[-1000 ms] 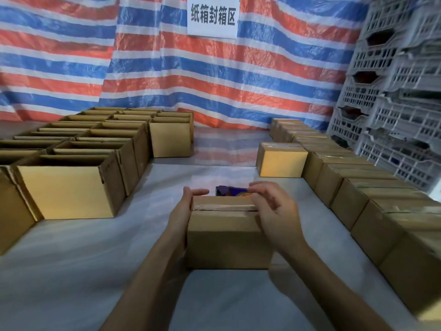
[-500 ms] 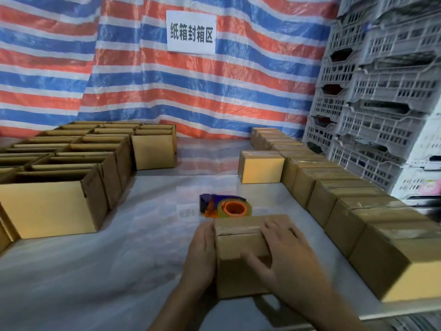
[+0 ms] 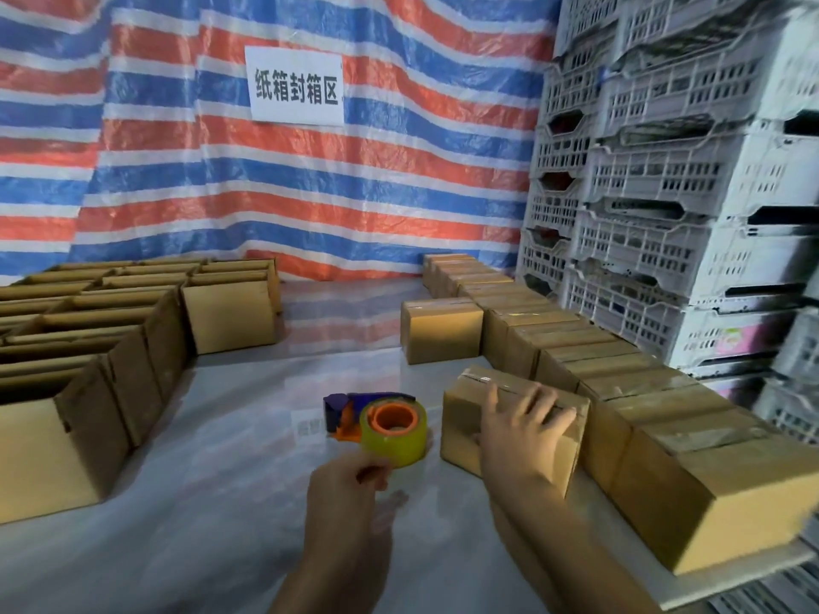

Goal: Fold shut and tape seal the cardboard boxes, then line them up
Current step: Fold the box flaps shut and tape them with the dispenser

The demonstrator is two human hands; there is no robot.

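A small taped cardboard box (image 3: 463, 421) lies on the white table (image 3: 221, 458), right beside the row of sealed boxes (image 3: 629, 383) along the right edge. My right hand (image 3: 520, 429) rests on its top and near side with the fingers spread flat. A tape dispenser (image 3: 392, 425) with a yellowish roll, orange core and blue handle sits just left of that box. My left hand (image 3: 350, 494) hovers just in front of the roll with loosely curled fingers, holding nothing.
Several open-topped boxes (image 3: 111, 330) fill the left side of the table. One sealed box (image 3: 441, 330) stands apart beside the far part of the row. Stacked white plastic crates (image 3: 664, 214) rise behind the row. The table's edge (image 3: 731, 582) runs close at the lower right.
The box slid right, up against the sealed row, under my right hand. My left hand came off the box and now sits in front of the tape dispenser. The view swung right.
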